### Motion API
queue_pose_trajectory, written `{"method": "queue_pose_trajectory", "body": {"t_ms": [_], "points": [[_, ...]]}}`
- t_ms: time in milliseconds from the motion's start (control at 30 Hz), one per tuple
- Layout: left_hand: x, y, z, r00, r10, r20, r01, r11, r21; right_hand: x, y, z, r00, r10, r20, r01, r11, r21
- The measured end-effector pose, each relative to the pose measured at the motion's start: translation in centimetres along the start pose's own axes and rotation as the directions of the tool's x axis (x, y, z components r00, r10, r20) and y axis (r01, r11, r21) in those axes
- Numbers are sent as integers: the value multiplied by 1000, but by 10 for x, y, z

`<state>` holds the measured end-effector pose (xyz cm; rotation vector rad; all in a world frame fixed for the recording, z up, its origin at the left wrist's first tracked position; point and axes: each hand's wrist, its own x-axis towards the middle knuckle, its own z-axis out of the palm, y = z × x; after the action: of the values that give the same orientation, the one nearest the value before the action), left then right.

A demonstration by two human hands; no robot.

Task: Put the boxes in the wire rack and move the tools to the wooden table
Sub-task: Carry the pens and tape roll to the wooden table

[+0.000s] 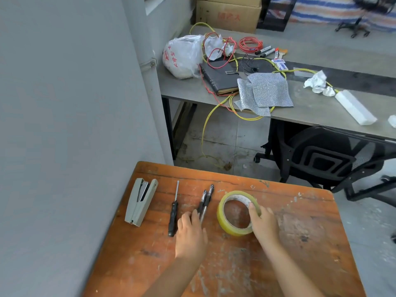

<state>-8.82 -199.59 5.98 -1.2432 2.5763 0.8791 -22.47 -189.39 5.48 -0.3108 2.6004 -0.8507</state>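
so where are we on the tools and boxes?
Done: stapler and screwdriver lie on the wooden table. In hand: left hand rests on the pens; right hand grips the tape roll, both already on the table. Left: boxes; no wire rack in view.

Wooden table point(300, 221) seen from above. My right hand point(264, 225) grips the near rim of the yellow tape roll point(225, 219), thumb inside the ring. My left hand point(190, 234) rests palm down on two pens point(204, 200). Left of them lie a screwdriver point(174, 213) and a grey stapler point(140, 201).
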Motion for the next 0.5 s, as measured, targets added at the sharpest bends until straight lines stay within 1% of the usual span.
{"method": "queue_pose_trajectory", "body": {"t_ms": [100, 167, 200, 267, 300, 333, 433, 467, 500], "points": [[-8, -2, -3, 1000, 10, -19, -11, 1000, -4, -6, 1, -5, 1000, 6, 18, -8, 996, 88], [-17, -6, -5, 998, 22, -62, -24, 999, -41, -15, 5, -11, 1000, 7, 15, -8, 992, 125], [-23, -9, -5, 993, 39, -111, -46, 997, -66, -21, 9, -14, 1000, 3, 9, -4, 991, 134], [-38, -19, 1, 962, 84, -259, -106, 992, -72, -36, 18, -21, 1000, 1, 3, -2, 991, 130], [-48, -24, 3, 935, 89, -342, -129, 987, -95, -44, 24, -24, 1000, -19, 3, 18, 991, 135], [-61, -27, 1, 917, 94, -389, -154, 980, -129, -52, 30, -26, 999, -52, 12, 50, 989, 137], [-106, -37, 6, 888, 109, -448, -200, 966, -163, -80, 51, -29, 979, -174, 111, 160, 979, 123], [-123, -40, 13, 882, 90, -462, -198, 962, -189, -88, 58, -29, 960, -224, 166, 207, 972, 115], [-141, -42, 21, 875, 37, -482, -178, 952, -249, -96, 64, -28, 934, -277, 225, 261, 960, 98]]}}
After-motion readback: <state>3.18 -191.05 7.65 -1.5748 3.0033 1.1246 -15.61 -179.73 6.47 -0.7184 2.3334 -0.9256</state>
